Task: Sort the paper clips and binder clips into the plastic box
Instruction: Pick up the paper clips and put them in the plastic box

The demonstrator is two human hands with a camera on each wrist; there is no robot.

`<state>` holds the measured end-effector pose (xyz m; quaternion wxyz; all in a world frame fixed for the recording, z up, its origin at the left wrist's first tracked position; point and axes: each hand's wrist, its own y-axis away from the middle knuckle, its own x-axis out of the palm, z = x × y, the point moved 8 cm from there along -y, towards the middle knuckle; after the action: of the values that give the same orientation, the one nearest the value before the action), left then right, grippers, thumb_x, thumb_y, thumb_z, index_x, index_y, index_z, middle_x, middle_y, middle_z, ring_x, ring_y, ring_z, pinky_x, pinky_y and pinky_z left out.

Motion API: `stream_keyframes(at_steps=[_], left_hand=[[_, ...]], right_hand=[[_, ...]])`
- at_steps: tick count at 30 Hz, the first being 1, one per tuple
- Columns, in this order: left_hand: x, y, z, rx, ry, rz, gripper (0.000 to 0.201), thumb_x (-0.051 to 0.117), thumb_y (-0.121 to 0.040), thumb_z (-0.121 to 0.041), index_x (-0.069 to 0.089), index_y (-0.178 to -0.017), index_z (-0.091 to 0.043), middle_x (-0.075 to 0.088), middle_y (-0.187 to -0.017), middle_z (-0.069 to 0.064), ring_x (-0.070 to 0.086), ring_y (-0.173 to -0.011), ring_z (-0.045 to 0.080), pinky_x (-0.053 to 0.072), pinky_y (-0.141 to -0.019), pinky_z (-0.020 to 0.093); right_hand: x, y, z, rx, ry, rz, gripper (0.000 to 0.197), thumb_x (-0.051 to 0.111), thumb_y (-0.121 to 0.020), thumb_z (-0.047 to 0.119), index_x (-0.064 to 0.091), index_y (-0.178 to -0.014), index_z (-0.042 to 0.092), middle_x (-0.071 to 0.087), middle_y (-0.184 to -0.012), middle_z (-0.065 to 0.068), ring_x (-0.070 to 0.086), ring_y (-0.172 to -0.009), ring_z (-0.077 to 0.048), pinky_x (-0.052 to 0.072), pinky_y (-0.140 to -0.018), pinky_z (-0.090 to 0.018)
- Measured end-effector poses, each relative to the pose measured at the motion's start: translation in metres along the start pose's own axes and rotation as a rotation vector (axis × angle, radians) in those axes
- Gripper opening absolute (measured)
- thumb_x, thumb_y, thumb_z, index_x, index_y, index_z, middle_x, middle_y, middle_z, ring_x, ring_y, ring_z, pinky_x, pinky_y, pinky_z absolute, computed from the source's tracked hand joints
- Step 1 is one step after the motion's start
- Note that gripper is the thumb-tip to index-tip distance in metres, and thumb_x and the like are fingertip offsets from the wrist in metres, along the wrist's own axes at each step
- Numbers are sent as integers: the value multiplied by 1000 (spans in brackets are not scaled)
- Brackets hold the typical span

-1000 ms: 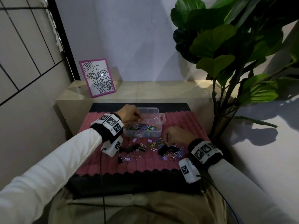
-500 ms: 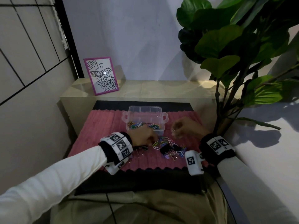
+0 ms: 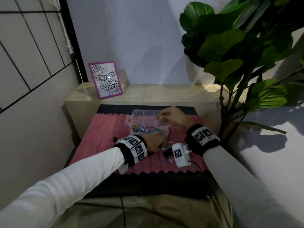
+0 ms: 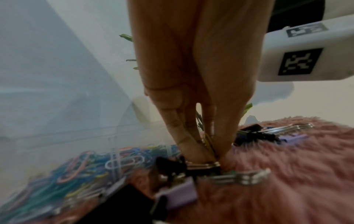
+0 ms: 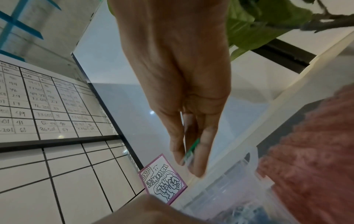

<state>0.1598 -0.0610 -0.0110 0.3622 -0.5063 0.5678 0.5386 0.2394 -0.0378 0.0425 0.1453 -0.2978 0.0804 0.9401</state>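
My right hand (image 3: 172, 117) has come up off the pile and now hangs over the back part of the plastic box (image 3: 130, 120), fingertips pressed together on a small green clip (image 5: 192, 149); half a second ago it was only lifting away beside the box, so this piece is about to go in. I judge a simple release is all that is left for it, though I cannot tell which compartment lies directly under the fingers.

My left hand (image 3: 153, 143) has meanwhile dropped back from the box to the loose heap on the pink mat (image 3: 102, 137), just in front of the box's near wall. Its fingertips are pinching a yellow paper clip (image 4: 208, 141) down among the binder clips (image 4: 239, 176), black and purple ones touching all round it. The risk, as I read it, is a neighbouring clip tangling and coming up with it.

The front compartment already holds a thick layer of coloured paper clips (image 3: 146, 129). A fair number of clips remain on the mat, so the sorting is well along but not finished.
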Motion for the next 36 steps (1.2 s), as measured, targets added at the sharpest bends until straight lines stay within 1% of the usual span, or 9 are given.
stream_keyframes(at_steps=[3,6,10,14,19,25,27,32,36], left_hand=[[-7,3,11,-11,50,-66,20,54,-85,-10,65,-99,0,68,-99,17,62,-92,30,43,-85,31],[-11,8,26,-58,190,-93,19,57,-86,-13,64,-102,-3,69,-102,13,64,-90,25,44,-77,25],[-21,13,46,-106,470,-118,11,54,-89,-9,60,-97,-3,69,-93,13,62,-68,13,49,-63,14],[-38,17,63,-124,518,-187,10,56,-88,-12,62,-96,-8,69,-91,10,63,-74,11,51,-76,25],[-59,22,83,-167,647,-260,11,56,-89,-9,61,-96,-3,64,-72,0,60,-53,-7,51,-60,9],[-61,24,109,-219,664,-276,5,57,-87,-8,61,-89,-5,63,-76,6,61,-56,-4,51,-57,9],[-57,24,117,-250,650,-261,12,56,-88,-8,62,-96,0,64,-83,9,65,-65,8,53,-59,11],[-51,27,118,-273,477,-120,19,58,-87,-11,69,-103,-12,70,-94,5,63,-76,10,49,-57,8],[-61,36,116,-267,446,-184,25,52,-84,3,70,-97,-9,72,-97,14,68,-86,22,50,-52,9]], right_hand=[[-4,4,-1,-2,114,-36,24,45,-91,-5,65,-103,-1,68,-101,-18,66,-87,-25,52,-64,-18],[-21,27,-13,-98,307,-85,18,56,-87,1,68,-100,3,70,-100,-11,64,-84,-17,45,-65,-7],[-20,63,-70,49,520,122,26,69,-79,13,65,-104,9,65,-104,-4,57,-93,-14,37,-77,-18],[-5,83,-96,82,445,263,43,79,-69,18,62,-108,11,59,-96,0,55,-85,-11,41,-68,-14],[-2,80,-102,53,452,202,29,78,-68,7,63,-92,11,54,-79,6,52,-73,-8,38,-61,-11],[-10,77,-107,96,344,152,14,71,-76,3,61,-79,11,68,-80,-14,58,-58,-8,45,-48,-8],[-15,77,-106,101,297,139,14,71,-77,5,60,-76,14,70,-83,-16,62,-61,-11,47,-50,-11],[-24,64,-84,87,140,115,15,70,-78,4,60,-75,16,67,-79,-6,65,-57,-4,53,-55,-16],[-25,46,-52,33,39,86,8,67,-79,0,64,-84,5,65,-73,-1,64,-54,1,51,-54,-11]])
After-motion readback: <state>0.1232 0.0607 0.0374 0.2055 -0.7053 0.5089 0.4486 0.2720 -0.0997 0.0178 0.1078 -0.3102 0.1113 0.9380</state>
